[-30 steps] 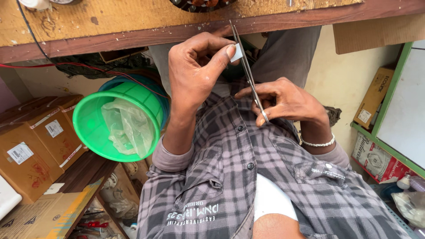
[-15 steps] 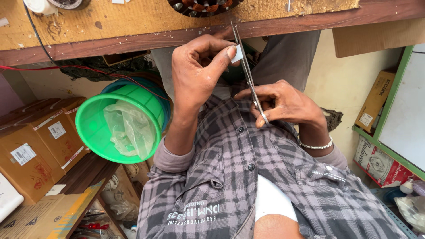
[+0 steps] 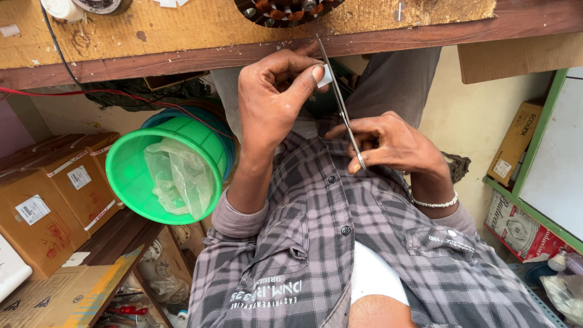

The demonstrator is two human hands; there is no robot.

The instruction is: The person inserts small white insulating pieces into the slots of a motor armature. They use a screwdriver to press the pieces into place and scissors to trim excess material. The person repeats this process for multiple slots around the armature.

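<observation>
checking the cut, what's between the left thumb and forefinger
In the head view, a small white slip is pinched in the left hand; the scissors in the right hand meet it.

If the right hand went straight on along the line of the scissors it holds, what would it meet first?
The right hand points its scissors up toward the bench. First in that line seems to be the small white piece pinched in the left hand; beyond it, the wooden bench edge. Depth is uncertain.
</observation>
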